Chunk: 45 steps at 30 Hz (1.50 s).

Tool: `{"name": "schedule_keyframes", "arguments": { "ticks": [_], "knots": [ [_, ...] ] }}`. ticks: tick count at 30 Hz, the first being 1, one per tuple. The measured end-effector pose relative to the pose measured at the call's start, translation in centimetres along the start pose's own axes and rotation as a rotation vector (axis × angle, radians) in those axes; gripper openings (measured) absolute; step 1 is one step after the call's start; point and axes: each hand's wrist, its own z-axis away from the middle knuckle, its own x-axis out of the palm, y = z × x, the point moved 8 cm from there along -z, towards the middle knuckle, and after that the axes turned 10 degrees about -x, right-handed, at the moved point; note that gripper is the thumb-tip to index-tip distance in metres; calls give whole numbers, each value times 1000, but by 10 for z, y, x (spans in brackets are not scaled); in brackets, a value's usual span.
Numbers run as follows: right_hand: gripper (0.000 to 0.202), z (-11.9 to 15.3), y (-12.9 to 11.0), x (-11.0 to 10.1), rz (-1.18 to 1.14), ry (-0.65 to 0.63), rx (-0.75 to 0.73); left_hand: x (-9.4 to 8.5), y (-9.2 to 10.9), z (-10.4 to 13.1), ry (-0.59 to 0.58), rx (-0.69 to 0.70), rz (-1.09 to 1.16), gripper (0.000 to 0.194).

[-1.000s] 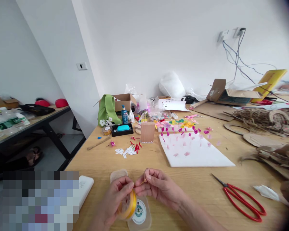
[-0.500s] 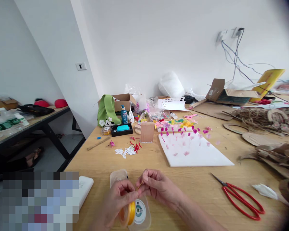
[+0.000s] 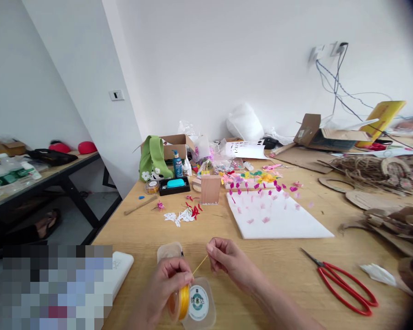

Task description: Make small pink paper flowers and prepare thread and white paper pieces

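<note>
Golden-yellow thread (image 3: 200,266), thin and apparently taut, slants from the left hand (image 3: 172,277) toward the far right, ending at the right hand's (image 3: 224,255) pinched thumb and forefinger. That line is the relation that matters: its long axis bridges the gap between both sets of fingertips. The round spool wound with glossy yellow thread (image 3: 184,303) stands on edge just below the left fingers, which close around its upper part; the left hand is nearer to it, the right well clear. Behind its right edge lies a translucent plastic case with a round white label (image 3: 208,320); whether they touch, I cannot tell.
</note>
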Motion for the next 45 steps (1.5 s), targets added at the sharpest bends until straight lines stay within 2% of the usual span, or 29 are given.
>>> {"name": "schedule_keyframes", "arguments": {
  "ticks": [6,13,19,26,36,39,45],
  "knots": [
    [47,-4,-7,-12,-32,69,-56,-2,-1,2,-1,-49,104,27],
    [47,-6,-17,-27,-167,185,-50,-6,2,2,19,-24,157,27],
    [46,-6,-15,-25,-230,170,-15,-9,-2,0,56,-79,161,29],
    [42,-4,-11,-29,-271,224,15,-10,-2,1,54,-94,155,27],
    [41,-6,-33,-60,-238,416,-131,-9,-1,3,38,-103,138,26],
    [41,-5,-33,-60,-232,403,-129,-10,-1,2,40,-101,139,27],
    [42,-5,-16,-34,-160,196,-13,-7,-4,2,1,-115,126,28]
  ]
}}
